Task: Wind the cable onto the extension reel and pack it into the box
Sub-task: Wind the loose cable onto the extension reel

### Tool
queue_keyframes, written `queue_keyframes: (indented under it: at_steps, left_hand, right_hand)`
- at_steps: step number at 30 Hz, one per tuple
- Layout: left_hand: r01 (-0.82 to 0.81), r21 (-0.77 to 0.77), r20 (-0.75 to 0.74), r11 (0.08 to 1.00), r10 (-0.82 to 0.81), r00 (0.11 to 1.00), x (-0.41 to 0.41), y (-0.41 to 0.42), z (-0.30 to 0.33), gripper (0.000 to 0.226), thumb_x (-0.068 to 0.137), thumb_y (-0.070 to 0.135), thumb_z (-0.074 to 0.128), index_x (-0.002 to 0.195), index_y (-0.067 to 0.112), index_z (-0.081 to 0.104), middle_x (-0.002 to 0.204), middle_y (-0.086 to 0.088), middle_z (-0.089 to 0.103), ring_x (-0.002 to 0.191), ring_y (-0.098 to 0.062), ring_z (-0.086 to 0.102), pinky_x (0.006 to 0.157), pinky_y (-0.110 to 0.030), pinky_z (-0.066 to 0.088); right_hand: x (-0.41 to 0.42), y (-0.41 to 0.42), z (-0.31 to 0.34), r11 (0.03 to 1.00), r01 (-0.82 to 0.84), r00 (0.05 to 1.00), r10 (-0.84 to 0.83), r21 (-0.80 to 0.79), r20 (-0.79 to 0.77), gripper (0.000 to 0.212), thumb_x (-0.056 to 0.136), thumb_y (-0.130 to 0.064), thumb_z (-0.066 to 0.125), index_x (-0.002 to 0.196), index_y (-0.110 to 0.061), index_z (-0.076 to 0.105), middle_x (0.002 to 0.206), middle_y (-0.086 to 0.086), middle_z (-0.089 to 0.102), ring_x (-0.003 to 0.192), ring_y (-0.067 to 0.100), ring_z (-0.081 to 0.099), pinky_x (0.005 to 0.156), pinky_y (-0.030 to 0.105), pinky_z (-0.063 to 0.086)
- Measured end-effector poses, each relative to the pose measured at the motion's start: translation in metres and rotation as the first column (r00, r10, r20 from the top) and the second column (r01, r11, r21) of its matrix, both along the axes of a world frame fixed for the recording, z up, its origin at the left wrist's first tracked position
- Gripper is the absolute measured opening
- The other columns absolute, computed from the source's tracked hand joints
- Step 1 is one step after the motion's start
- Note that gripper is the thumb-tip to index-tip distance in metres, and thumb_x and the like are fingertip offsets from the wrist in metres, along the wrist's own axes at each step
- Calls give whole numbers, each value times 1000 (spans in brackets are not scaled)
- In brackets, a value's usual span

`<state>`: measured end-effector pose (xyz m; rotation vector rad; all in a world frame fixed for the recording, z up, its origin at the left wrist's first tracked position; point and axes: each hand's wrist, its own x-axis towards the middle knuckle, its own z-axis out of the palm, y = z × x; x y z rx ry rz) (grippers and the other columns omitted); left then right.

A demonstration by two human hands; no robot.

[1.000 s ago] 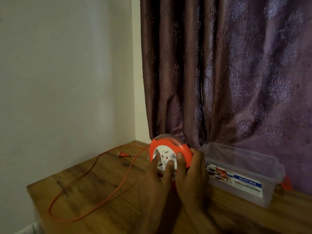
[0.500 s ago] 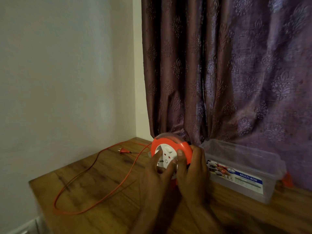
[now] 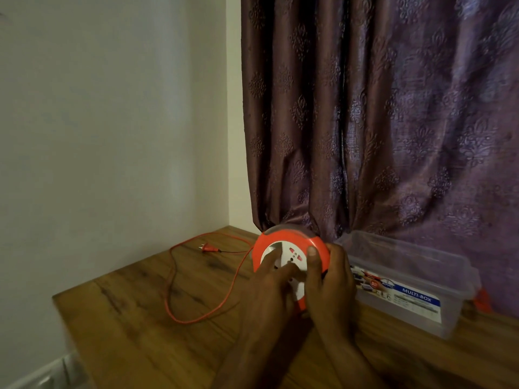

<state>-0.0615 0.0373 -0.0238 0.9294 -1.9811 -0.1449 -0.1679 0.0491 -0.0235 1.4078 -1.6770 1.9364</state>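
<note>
An orange extension reel (image 3: 283,240) with a white socket face stands on edge on the wooden table (image 3: 140,332). My right hand (image 3: 330,287) grips its right rim, thumb on the front. My left hand (image 3: 271,287) presses its fingers on the white face. The thin orange cable (image 3: 174,290) runs from the reel's left side in a loop across the table and ends in an orange plug (image 3: 209,249) near the wall. A clear plastic box (image 3: 407,276) with a "MULTI-BOX" label sits open just right of the reel.
A white wall borders the table on the left and a purple patterned curtain (image 3: 379,122) hangs behind the reel and box. The table's near-left edge (image 3: 64,307) drops off. A small orange piece (image 3: 481,300) shows behind the box's right end.
The cable loop on the table has grown shorter and drawn in toward the reel. My left fingers have shifted on the white face. Both hands stay on the reel.
</note>
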Motion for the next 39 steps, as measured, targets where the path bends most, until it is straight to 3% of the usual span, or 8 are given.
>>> queue_keyframes:
  at_steps: [5,8,12,17,20,25,29,39]
  left_hand:
    - [-1,-71,-232,997,-15,973,3,-1,-1,23,84,18,54,98,29,70,131,5,57,118,-11,51,99,-27,43]
    - [-119,-28,-410,992,97,907,8,-7,-2,24,88,31,47,108,28,60,102,5,69,85,-6,62,71,-20,52]
    - [-144,101,-317,984,169,933,5,-9,-7,41,91,49,46,129,35,44,103,7,70,67,4,56,52,-3,42]
    - [-74,109,-195,991,94,976,-3,-3,-10,64,83,70,37,141,49,19,125,8,61,82,4,52,68,-4,39]
    - [-48,133,-192,990,73,979,-2,-5,-10,67,80,74,34,141,52,18,133,9,55,89,5,52,70,0,36]
    - [-26,164,-161,986,53,986,-2,-5,-11,67,78,74,33,140,51,22,141,10,48,113,-7,54,95,-22,45]
    - [1,90,-107,996,9,994,-2,-3,-9,50,89,60,36,137,52,26,138,9,50,114,-8,53,98,-27,46]
    - [-32,6,-24,999,33,999,2,0,0,37,87,21,56,118,42,57,144,4,45,125,-17,48,103,-26,36]
  right_hand:
    - [0,0,5,1000,-2,1000,3,-19,26,48,91,-59,38,101,-15,55,95,-3,61,85,14,60,69,30,51]
    - [1,1,6,1000,10,998,-9,-24,54,46,90,-59,37,99,-17,53,89,-6,59,77,7,59,60,19,44]
    - [3,3,7,999,36,998,-34,-37,49,54,86,-62,32,103,-15,54,89,-6,60,74,3,56,58,11,35]
    - [6,2,7,997,37,998,-33,-62,53,49,86,-62,33,102,-19,50,92,-3,60,80,16,61,60,31,52]
    - [6,3,7,997,34,998,-30,-63,54,52,85,-63,33,104,-18,51,94,-4,59,80,14,60,58,23,48]
    - [5,1,7,998,32,997,-28,-58,65,46,87,-62,37,102,-20,50,92,-7,59,77,11,59,59,18,44]
    - [4,1,7,997,38,996,-32,-67,86,34,88,-59,38,97,-27,47,89,-8,58,77,13,59,63,28,49]
    - [3,2,4,999,-2,996,6,-44,84,37,89,-50,40,97,-17,55,87,-8,59,77,-14,48,57,5,38]
